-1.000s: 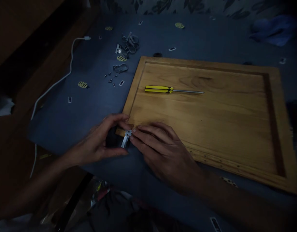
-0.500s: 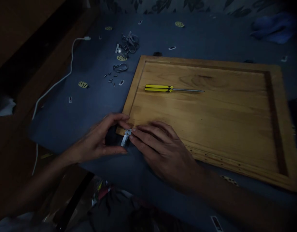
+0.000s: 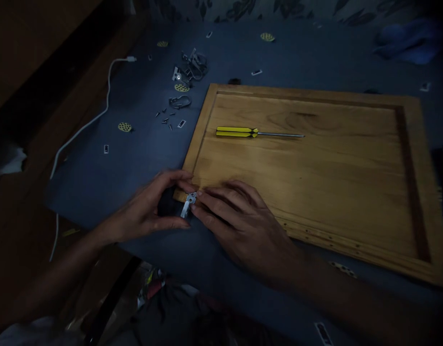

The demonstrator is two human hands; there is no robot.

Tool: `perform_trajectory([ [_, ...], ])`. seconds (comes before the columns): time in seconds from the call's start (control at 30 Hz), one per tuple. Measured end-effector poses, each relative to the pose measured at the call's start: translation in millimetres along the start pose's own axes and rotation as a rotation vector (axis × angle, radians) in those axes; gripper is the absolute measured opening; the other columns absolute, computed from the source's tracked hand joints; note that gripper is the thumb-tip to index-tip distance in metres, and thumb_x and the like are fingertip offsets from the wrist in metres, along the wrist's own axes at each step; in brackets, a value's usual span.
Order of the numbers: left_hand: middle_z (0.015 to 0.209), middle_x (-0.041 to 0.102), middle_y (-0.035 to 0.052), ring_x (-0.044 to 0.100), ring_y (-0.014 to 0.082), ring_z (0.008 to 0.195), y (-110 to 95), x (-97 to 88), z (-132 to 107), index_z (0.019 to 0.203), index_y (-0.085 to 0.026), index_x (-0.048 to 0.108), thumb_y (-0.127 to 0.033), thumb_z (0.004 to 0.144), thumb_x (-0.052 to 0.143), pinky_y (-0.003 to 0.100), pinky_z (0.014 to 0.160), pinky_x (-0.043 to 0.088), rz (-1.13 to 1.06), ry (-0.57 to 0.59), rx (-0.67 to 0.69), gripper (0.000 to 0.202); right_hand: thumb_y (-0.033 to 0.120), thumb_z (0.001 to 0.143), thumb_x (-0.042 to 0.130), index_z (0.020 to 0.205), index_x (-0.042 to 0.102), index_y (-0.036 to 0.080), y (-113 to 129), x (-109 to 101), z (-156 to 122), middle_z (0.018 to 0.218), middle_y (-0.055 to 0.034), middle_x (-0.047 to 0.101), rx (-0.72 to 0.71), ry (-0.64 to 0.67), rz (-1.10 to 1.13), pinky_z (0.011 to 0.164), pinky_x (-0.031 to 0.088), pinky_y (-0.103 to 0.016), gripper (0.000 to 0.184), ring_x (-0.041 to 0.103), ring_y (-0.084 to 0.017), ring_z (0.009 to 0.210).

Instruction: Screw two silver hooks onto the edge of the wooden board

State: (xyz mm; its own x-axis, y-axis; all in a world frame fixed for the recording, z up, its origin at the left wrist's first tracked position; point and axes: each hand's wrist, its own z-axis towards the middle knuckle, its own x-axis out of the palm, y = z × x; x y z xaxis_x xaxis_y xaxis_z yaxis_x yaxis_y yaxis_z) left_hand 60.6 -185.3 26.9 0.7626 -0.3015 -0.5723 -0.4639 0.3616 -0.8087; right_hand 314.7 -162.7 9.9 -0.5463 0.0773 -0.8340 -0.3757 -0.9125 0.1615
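A silvery cabinet hinge [image 3: 187, 205] is at the near left corner of a framed wooden panel [image 3: 301, 163], its arm sticking out past the panel's edge. My left hand [image 3: 149, 206] curves round it, fingers at the corner and thumb by the hinge arm's end. From the other side, my right hand [image 3: 243, 223] presses its fingertips to the hinge while its palm rests over the near rail. Screws or holes under the hinge cannot be made out. On the panel lies a yellow-handled screwdriver [image 3: 259, 132], tip to the right.
Beyond the panel's left side are several small screws [image 3: 166, 119], a single hinge [image 3: 180, 101] and a heap of hinges [image 3: 192, 65] on the blue patterned cloth [image 3: 142, 158]. A white cable [image 3: 108, 91] runs along the left edge. A blue rag [image 3: 411, 41] lies far right.
The right thumb or finger shifts slightly at the hinge. Both hands otherwise keep their places, and the view moves a little.
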Motion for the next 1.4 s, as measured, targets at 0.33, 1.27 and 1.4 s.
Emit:
perform_trajectory([
  [0.33, 0.127, 0.073, 0.0054, 0.07, 0.0239, 0.12, -1.6, -1.4, 0.5, 0.15, -0.033, 0.047, -0.046, 0.088, 0.085, 0.04, 0.109, 0.055, -0.008, 0.006, -0.002, 0.074, 0.016, 0.112, 0.036, 0.119, 0.073, 0.015, -0.2, -2.2, 0.7, 0.123, -0.0065, 0.078, -0.001, 0.015, 0.005, 0.108, 0.049, -0.047, 0.038, 0.065, -0.024, 0.118],
  [1.27, 0.107, 0.077, 0.0092, 0.073, 0.0265, 0.1, 46.9, -70.8, 84.0, 0.109, -0.019, 0.068, -0.037, 0.095, 0.055, 0.04, 0.091, 0.059, 0.286, -0.34, -0.192, 0.027, 0.022, 0.112, 0.04, 0.119, 0.071, 0.017, 0.7, 11.7, -1.2, 0.116, -0.0039, 0.079, 0.028, -0.146, 0.045, 0.112, 0.046, -0.041, 0.032, 0.063, -0.019, 0.115],
  [1.4, 0.109, 0.075, 0.0091, 0.07, 0.0272, 0.104, 65.6, -77.4, 108.3, 0.105, -0.019, 0.071, -0.026, 0.094, 0.051, 0.042, 0.097, 0.055, 0.459, -0.34, -0.172, 0.024, 0.021, 0.112, 0.041, 0.117, 0.072, 0.017, 1.4, 13.1, -1.1, 0.114, -0.0049, 0.079, 0.033, -0.163, 0.03, 0.112, 0.047, -0.04, 0.032, 0.065, -0.019, 0.114],
])
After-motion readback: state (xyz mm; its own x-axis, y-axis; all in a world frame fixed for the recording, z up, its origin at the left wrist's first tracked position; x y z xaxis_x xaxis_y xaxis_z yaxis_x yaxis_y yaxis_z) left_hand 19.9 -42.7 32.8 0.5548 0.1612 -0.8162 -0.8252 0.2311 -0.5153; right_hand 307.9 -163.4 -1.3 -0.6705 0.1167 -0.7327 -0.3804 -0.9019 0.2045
